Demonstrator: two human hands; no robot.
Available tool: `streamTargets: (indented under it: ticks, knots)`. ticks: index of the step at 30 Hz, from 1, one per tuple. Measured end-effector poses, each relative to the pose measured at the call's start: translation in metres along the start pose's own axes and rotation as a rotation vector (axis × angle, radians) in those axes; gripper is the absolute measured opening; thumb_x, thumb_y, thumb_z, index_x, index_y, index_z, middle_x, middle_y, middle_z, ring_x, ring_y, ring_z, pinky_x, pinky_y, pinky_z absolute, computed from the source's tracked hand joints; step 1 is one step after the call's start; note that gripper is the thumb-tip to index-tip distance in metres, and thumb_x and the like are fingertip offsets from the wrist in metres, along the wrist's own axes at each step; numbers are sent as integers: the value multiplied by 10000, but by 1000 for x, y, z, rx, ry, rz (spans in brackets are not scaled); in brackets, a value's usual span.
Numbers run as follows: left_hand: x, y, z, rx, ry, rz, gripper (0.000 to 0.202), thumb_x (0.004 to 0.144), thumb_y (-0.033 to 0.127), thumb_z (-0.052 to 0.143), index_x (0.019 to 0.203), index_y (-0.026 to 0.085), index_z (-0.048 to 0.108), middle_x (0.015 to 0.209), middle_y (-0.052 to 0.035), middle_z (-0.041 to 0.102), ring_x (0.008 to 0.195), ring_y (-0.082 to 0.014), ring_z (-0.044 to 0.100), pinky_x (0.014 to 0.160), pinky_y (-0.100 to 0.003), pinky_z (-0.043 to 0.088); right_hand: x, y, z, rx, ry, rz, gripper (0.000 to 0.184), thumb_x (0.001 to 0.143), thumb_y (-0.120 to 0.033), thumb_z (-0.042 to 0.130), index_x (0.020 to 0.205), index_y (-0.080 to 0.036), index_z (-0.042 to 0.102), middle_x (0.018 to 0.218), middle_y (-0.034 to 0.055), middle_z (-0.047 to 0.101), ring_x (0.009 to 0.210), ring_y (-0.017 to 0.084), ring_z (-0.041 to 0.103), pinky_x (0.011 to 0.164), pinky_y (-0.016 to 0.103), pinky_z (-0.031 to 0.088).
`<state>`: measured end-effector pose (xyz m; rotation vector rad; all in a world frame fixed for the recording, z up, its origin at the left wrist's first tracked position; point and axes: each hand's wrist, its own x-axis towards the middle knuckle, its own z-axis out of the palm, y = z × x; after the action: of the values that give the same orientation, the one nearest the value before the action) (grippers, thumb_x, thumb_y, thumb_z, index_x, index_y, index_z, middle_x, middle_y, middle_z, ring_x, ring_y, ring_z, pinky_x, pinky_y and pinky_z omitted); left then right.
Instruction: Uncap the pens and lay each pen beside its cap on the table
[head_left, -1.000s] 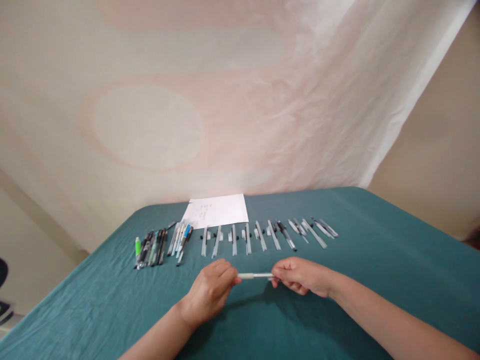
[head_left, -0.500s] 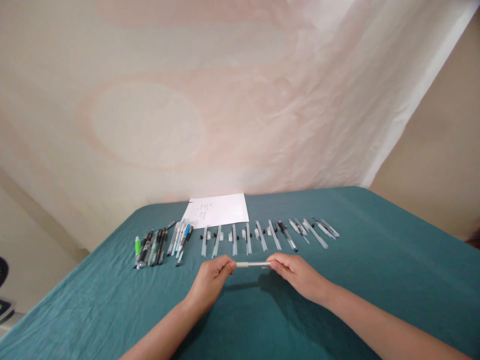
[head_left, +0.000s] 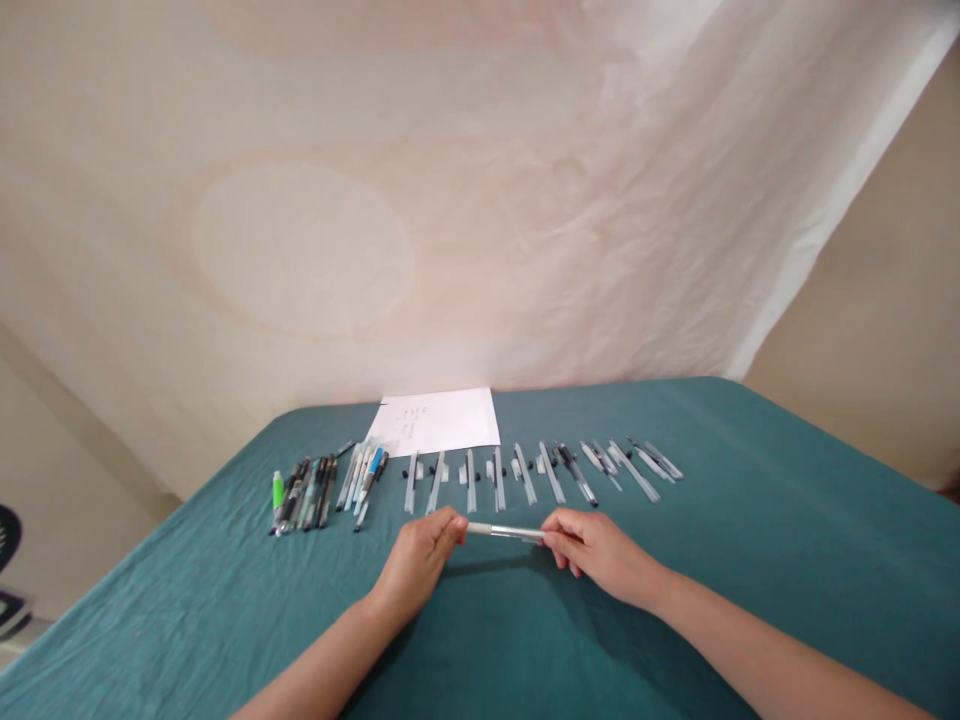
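Note:
Between my two hands a slim pale pen (head_left: 504, 532) is held crosswise above the table, tilted slightly down to the right. My left hand (head_left: 422, 550) pinches its left end between thumb and fingers. At the other end, my right hand (head_left: 592, 548) grips the pen with thumb and forefinger, its lower fingers loosely curled. Both tips are hidden in the fingers. Beyond the hands lies a row of clear pen barrels (head_left: 471, 480), with small caps and black pieces beside several of them.
A pile of dark pens (head_left: 306, 495) with a green one (head_left: 278, 490) lies at the left, beside white and blue pens (head_left: 367, 473). Behind them is a sheet of paper (head_left: 450, 420) with writing. More pen parts (head_left: 634, 470) lie at the right on the green cloth (head_left: 187, 590).
The pen has gone from nearly level to tilted down at its right end. My right hand has shifted slightly, its lower fingers now showing. Both hands keep hold.

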<state>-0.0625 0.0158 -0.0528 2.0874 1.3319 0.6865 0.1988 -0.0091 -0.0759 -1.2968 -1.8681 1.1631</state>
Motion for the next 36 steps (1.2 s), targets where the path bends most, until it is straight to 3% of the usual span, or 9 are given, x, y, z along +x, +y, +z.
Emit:
streamTargets:
  ticks: [6, 9, 15, 19, 23, 28, 36]
  knots:
    - [-2, 6, 2, -32, -9, 87, 306, 885, 394, 371, 867, 189, 597, 713, -4, 583, 652, -137, 522, 627, -215, 377, -1, -5, 0, -28, 14, -1, 264, 872, -390, 439, 855, -172, 586, 665, -5, 586, 563, 95, 517, 519, 183, 366]
    - [-1, 7, 1, -45, 7, 106, 291, 869, 385, 406, 868, 197, 627, 801, -28, 616, 728, -157, 541, 672, -229, 390, 0, -4, 1, -55, 41, -12, 248, 863, -383, 459, 839, -170, 585, 649, -10, 580, 553, 94, 508, 520, 185, 353]
    - [7, -11, 0, -388, 18, -113, 297, 808, 425, 504, 913, 168, 607, 661, 6, 553, 579, -124, 521, 531, -210, 388, -1, -5, 0, -103, 55, -57, 249, 871, -372, 433, 866, -179, 590, 611, -23, 545, 552, 103, 481, 527, 198, 326]
    - [13, -22, -1, -660, -21, -159, 298, 802, 415, 535, 917, 142, 565, 689, -3, 560, 568, -103, 531, 511, -198, 394, -3, -8, 0, -155, 43, -75, 248, 862, -375, 444, 911, -198, 612, 569, -44, 483, 525, 97, 431, 516, 202, 292]
    - [13, -22, -2, -819, -13, -200, 294, 807, 405, 545, 924, 135, 532, 736, -26, 593, 579, -103, 567, 524, -204, 409, -4, -10, 2, -179, 45, -76, 281, 848, -423, 466, 817, -180, 603, 538, -55, 440, 507, 86, 403, 504, 198, 267]
    - [11, -16, -1, -910, -7, -225, 291, 800, 406, 563, 909, 139, 522, 743, -30, 613, 587, -110, 589, 539, -214, 418, -1, -7, 7, -243, 63, -41, 351, 820, -504, 483, 757, -172, 575, 484, -68, 406, 462, 74, 364, 479, 194, 231]
    - [7, -5, 8, -912, -30, -231, 308, 780, 418, 580, 913, 145, 527, 747, -33, 622, 614, -127, 602, 575, -238, 440, -3, -10, 11, -353, 34, -110, 270, 863, -395, 433, 793, -203, 611, 520, -54, 483, 483, 83, 413, 506, 197, 251]
